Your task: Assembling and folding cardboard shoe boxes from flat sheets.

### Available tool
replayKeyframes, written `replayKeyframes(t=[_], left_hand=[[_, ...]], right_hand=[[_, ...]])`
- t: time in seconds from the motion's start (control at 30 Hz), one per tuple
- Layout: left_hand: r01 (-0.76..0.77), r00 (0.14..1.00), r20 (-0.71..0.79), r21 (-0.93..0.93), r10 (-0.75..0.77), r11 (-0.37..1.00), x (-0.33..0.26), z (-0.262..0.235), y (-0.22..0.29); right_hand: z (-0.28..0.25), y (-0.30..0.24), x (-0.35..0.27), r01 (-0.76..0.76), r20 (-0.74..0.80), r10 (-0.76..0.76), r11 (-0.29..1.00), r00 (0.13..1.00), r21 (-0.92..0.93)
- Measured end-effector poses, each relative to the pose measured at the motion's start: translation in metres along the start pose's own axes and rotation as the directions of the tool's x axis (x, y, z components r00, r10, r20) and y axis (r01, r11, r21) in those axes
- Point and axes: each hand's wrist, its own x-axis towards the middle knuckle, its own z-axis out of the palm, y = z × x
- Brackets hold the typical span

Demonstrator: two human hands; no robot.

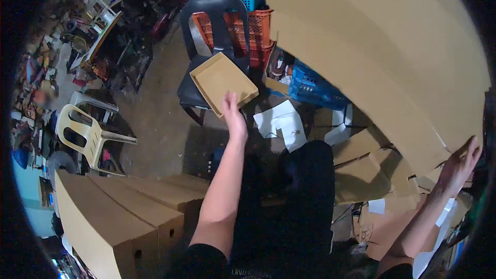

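Observation:
My left hand (233, 114) reaches forward and grips the near edge of a shallow brown cardboard tray (222, 78), which lies tilted on the seat of a dark plastic chair (213, 18). My right hand (461, 163) is stretched out to the right, its fingers resting against the lower edge of a big stack of flat cardboard sheets (382, 51) that fills the upper right. My dark trouser legs (305, 196) are below.
Folded cardboard boxes (129, 212) stand at the lower left. A cream plastic chair (85, 134) is on the left. Orange (261, 33) and blue crates (312, 89) sit behind the dark chair. White paper sheets (281, 121) and cardboard scraps (361, 165) lie on the floor.

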Motion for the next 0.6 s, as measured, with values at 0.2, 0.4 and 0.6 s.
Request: replayKeyframes(t=[0.2,0.4,0.6], left_hand=[[0.338,0.923,0.318,-0.403,-0.216,0.85,-0.073,-0.037,0.084],[0.207,0.975,-0.019,-0.277,-0.221,0.938,-0.137,-0.105,0.104],[0.185,0.978,-0.08,-0.082,-0.191,0.979,-0.191,-0.172,0.114]], right_hand=[[0.077,-0.03,-0.065,-0.593,0.186,0.565,0.735,0.804,0.33],[0.083,-0.007,-0.178,-0.802,0.33,0.737,0.583,0.59,0.129],[0.065,0.002,-0.26,-0.846,0.38,0.838,0.491,0.393,-0.209]])
